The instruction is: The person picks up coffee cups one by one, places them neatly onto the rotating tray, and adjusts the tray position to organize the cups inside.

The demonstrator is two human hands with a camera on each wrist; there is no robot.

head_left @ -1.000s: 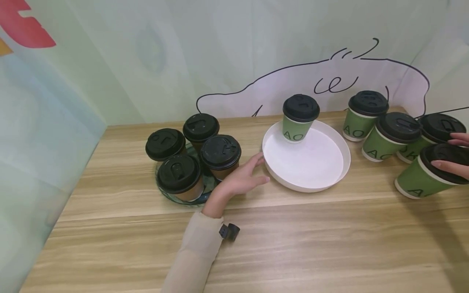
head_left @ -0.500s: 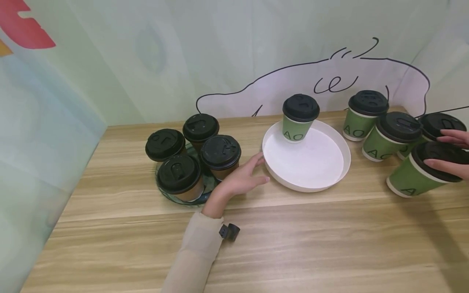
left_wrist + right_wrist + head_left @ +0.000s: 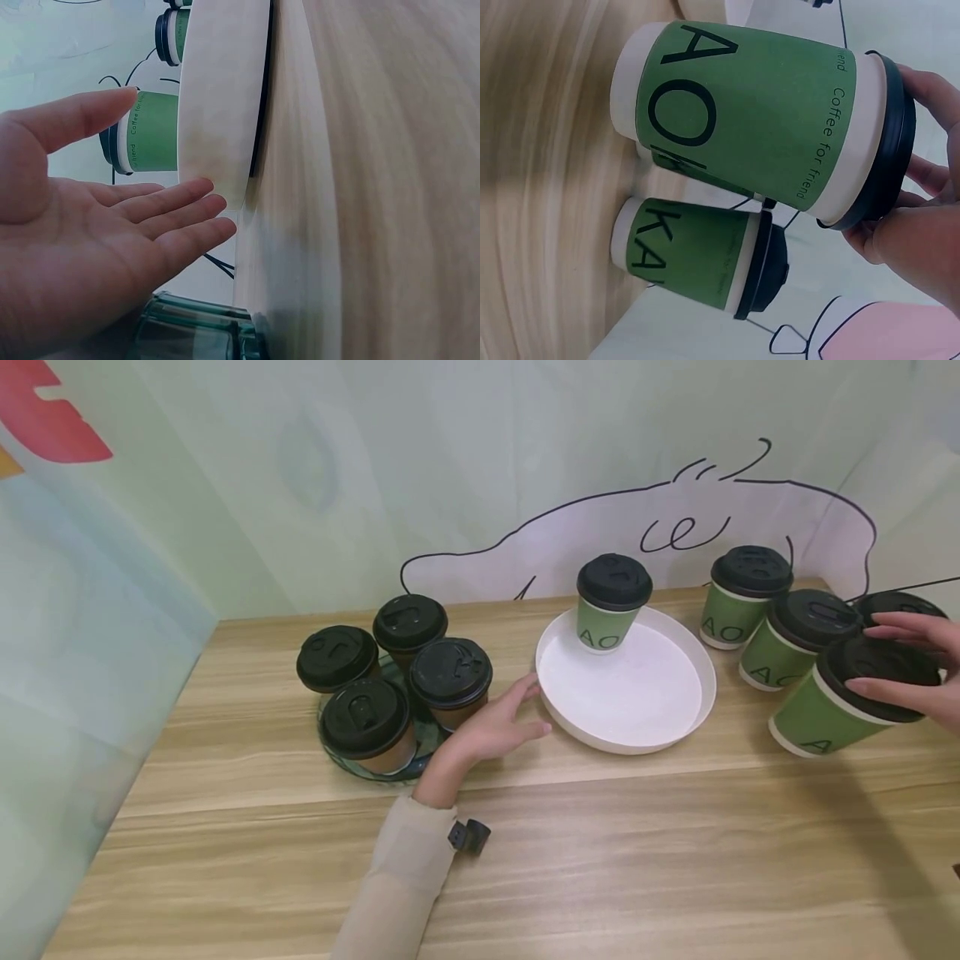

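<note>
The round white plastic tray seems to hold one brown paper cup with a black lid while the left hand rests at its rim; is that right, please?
Not quite: the cup on the round white plastic tray is green, not brown, as the head view shows. The left hand does rest at its rim.

A light wooden table (image 3: 600, 860), grained in long horizontal bands, is seen filling the lower frame. Behind it a pale green backdrop (image 3: 337, 468) is hung, marked with a white cartoon animal shape (image 3: 600, 539) outlined in black. On the left a second pale panel (image 3: 67, 610) is set at an angle, a red patch (image 3: 45, 410) printed near its top. Soft, even light is cast throughout.
</note>
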